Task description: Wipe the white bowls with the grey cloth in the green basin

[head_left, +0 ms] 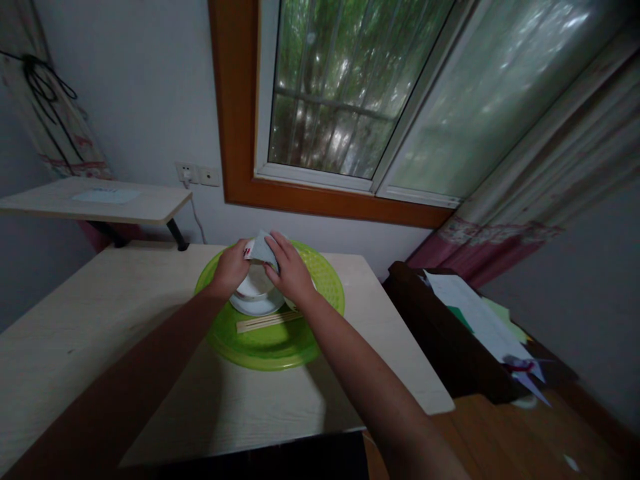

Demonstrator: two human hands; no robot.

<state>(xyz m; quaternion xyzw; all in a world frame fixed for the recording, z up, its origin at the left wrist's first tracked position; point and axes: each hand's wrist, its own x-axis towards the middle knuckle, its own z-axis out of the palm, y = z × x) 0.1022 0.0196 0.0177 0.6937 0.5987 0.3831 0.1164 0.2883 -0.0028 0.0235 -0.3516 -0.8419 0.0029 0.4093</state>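
Note:
My left hand (233,268) is closed on the left edge of a small white piece with red marks (249,249), perhaps a cup or bowl; its shape is mostly hidden. A grey-blue cloth (262,249) lies against that piece, and my right hand (290,270) grips it from the right, fingers bent over it. Just below my hands a white bowl (256,283) rests on a white plate (257,306). In front of them lie light wooden chopsticks (267,322). My right hand partly hides another pale dish. All these are over or in a round green basket (265,365).
The basket stands on a pale wooden table (390,347) against the wall. A raised shelf (95,200) with a paper sheet is at the left, near wall sockets (197,174). Past the table's right edge a dark cabinet (440,333) holds papers. A window (345,93) is behind.

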